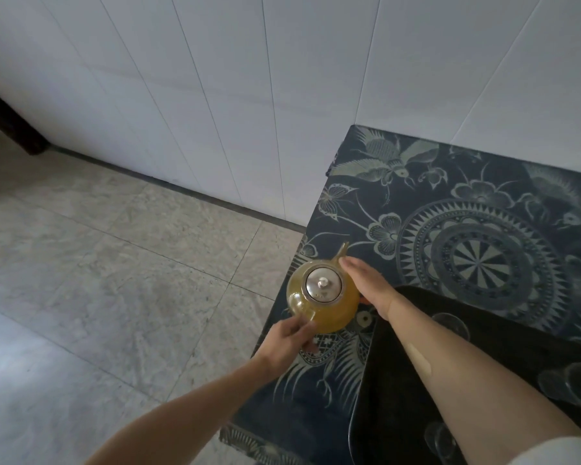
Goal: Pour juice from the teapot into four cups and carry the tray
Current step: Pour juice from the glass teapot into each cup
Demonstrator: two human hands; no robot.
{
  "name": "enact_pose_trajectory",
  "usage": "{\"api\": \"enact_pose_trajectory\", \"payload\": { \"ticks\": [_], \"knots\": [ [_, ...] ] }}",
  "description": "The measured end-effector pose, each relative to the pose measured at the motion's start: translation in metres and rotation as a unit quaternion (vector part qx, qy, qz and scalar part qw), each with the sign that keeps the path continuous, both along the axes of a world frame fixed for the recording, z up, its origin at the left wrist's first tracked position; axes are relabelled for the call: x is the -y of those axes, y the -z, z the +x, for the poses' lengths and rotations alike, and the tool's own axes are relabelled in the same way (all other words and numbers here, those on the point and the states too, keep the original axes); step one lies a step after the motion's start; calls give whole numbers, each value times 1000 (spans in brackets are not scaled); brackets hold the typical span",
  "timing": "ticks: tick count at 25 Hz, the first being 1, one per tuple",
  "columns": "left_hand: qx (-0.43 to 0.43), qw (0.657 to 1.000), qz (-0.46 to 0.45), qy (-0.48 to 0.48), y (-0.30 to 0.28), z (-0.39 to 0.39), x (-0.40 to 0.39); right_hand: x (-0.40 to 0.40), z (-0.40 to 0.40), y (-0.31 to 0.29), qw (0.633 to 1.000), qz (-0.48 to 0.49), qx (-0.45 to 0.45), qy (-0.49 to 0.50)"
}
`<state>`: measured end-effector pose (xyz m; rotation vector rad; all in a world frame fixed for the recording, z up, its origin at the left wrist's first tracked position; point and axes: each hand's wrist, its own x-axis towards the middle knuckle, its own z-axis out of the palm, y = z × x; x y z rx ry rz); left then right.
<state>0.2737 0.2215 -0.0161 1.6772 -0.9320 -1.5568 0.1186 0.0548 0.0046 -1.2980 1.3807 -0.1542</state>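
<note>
A glass teapot (pixel 329 308) full of yellow juice, with a metal lid (pixel 323 284), stands at the left edge of the table. Its spout points away from me. My left hand (pixel 291 337) grips the handle at the pot's near side. My right hand (pixel 366 285) lies flat against the pot's right side, fingers straight. A black tray (pixel 503 344) sits to the right under my right forearm. Clear glass cups stand on it: one (pixel 451 325) near its far edge, one (pixel 571 380) at the right, one (pixel 441 441) near me, partly hidden by my arm.
The table wears a dark blue cloth with pale flowers, birds and a round medallion (pixel 477 260). A white tiled wall (pixel 249 95) rises behind it. Grey floor tiles (pixel 114 263) spread to the left. A dark piece of furniture (pixel 7 119) stands at the far left.
</note>
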Motion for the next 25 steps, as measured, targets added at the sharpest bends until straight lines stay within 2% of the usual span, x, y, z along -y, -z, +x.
{"api": "enact_pose_trajectory", "payload": {
  "ticks": [9, 16, 25],
  "knots": [
    [6, 1000, -7, -6, 1, -2, 7, 8, 9, 16, 996, 70, 34, 51],
    [39, 997, -25, -60, -1, -3, 12, 4, 12, 12, 996, 59, 12, 72],
    [38, 994, -70, -71, -19, 1, 23, -15, -6, -13, 986, 40, 97, 126]
  ]
}}
